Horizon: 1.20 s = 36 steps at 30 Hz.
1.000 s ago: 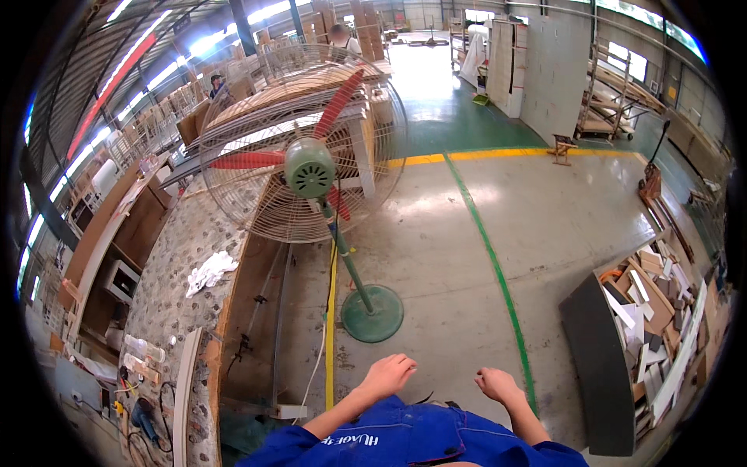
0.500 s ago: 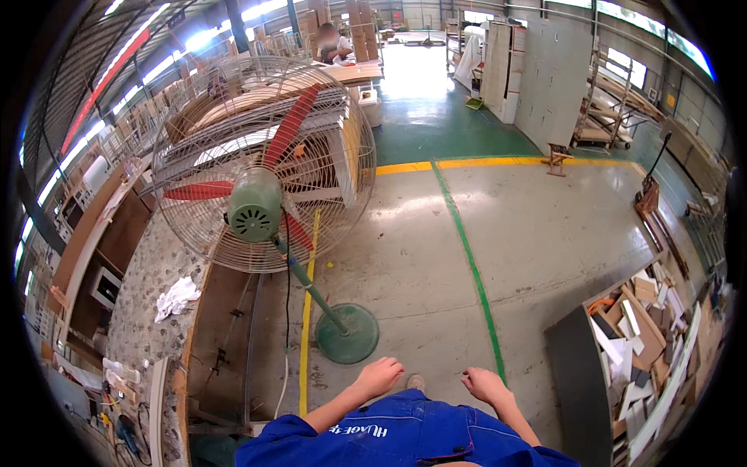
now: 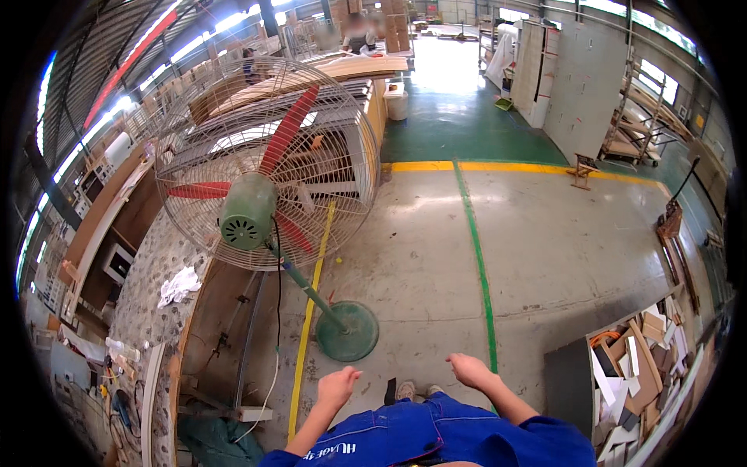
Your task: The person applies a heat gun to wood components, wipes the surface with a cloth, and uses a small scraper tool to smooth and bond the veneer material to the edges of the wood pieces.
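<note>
My left hand is raised in front of my blue work clothes, fingers curled in, with nothing showing in it. On the other side my right hand hangs in the air at about the same height, also loosely closed, and no object shows in it. Neither hand touches anything. Nearest to the left hand stands a large floor fan with a green motor housing, red blades, a wire cage and a round green base. A cable runs down from the motor.
Left is a speckled worktop with a crumpled white cloth. A dark bin of board offcuts stands right. Farther off are a small wooden stool, a pallet jack, grey cabinets and a person beside stacked boards.
The fan base sits at nearly the same spot while the background has shifted right and slightly down. My left hand moved left and lower; my right hand rose slightly. Both shoes now show.
</note>
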Tool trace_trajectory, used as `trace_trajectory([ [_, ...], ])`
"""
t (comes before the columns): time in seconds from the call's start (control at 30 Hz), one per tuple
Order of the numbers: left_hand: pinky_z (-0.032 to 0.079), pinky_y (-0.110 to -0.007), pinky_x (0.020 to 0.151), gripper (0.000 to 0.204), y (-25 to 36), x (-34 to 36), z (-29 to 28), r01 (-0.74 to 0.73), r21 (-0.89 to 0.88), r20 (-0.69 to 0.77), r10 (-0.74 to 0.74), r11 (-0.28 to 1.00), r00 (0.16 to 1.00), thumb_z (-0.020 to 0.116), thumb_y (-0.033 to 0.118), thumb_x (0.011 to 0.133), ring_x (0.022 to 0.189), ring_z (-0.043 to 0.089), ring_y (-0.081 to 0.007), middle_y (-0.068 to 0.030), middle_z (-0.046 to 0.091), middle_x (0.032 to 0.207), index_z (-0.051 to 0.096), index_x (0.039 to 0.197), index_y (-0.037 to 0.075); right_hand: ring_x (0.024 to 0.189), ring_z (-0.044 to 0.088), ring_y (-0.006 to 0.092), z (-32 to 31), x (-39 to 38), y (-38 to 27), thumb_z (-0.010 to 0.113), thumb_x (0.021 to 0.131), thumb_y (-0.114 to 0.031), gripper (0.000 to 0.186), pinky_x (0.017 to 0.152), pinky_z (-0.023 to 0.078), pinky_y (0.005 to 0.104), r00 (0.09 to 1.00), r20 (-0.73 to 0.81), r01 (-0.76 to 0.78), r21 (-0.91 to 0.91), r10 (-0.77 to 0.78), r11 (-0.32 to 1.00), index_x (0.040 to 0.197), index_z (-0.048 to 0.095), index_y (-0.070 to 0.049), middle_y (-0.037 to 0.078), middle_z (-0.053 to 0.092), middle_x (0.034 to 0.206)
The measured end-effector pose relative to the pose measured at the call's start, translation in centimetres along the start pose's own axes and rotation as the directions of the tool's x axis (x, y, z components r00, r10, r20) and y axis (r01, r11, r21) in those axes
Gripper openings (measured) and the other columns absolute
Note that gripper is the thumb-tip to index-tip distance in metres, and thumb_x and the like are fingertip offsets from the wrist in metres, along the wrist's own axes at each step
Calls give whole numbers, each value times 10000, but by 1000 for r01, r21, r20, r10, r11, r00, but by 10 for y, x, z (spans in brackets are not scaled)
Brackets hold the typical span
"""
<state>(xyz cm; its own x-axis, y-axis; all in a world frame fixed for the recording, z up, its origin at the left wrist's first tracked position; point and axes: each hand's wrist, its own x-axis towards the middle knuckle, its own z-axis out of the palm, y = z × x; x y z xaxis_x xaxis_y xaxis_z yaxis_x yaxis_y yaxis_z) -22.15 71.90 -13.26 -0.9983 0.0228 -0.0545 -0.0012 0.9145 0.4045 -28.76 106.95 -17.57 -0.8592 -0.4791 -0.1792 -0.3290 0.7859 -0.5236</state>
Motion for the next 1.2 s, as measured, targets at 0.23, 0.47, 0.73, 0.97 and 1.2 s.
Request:
trace_trajectory([
  [0.23, 504, -418, 676, 146, 2, -66, 22, 179, -142, -272, -212, 973, 938, 613, 184, 862, 780, 644, -324, -150, 658, 788, 641, 981, 105, 826, 645, 375, -53, 36, -4, 455, 909, -195, 213, 705, 514, 482, 975, 107, 204, -79, -195, 976, 984, 593, -52, 186, 670, 848],
  [0.47, 508, -371, 721, 248, 49, -100, 48, 264, -229, -222, -315, 937, 923, 638, 77, 815, 808, 642, -295, -104, 644, 975, 642, 1063, 92, 795, 650, 394, -35, 36, 33, 505, 892, -275, 261, 689, 526, 498, 912, 306, 333, -167, -272, 928, 924, 582, -28, 202, 665, 833],
  [0.73, 514, -363, 681, 209, 69, -152, 49, 459, -302, -237, -532, 835, 813, 673, 123, 802, 776, 640, -279, -74, 641, 935, 658, 1009, 95, 818, 652, 389, -25, 59, -12, 540, 878, -287, 272, 684, 533, 486, 803, 470, 502, -201, -367, 841, 908, 591, -22, 210, 665, 848],
  [0.97, 501, -393, 798, 220, 33, -263, 60, 624, -139, -348, -628, 769, 696, 662, 229, 826, 943, 589, -293, -101, 625, 966, 663, 1006, 102, 909, 634, 375, 34, 59, -137, 518, 892, -305, 297, 755, 518, 475, 599, 618, 705, -105, -509, 702, 980, 603, -34, 199, 663, 946],
  [1.2, 493, -409, 812, 230, 15, -390, 43, 771, -325, -376, -823, 548, 426, 586, 290, 882, 945, 599, -295, -103, 630, 955, 657, 989, 99, 917, 626, 369, 127, 45, -260, 551, 897, -293, 308, 792, 493, 465, 331, 762, 866, -10, -557, 500, 1090, 611, -61, 178, 672, 965],
])
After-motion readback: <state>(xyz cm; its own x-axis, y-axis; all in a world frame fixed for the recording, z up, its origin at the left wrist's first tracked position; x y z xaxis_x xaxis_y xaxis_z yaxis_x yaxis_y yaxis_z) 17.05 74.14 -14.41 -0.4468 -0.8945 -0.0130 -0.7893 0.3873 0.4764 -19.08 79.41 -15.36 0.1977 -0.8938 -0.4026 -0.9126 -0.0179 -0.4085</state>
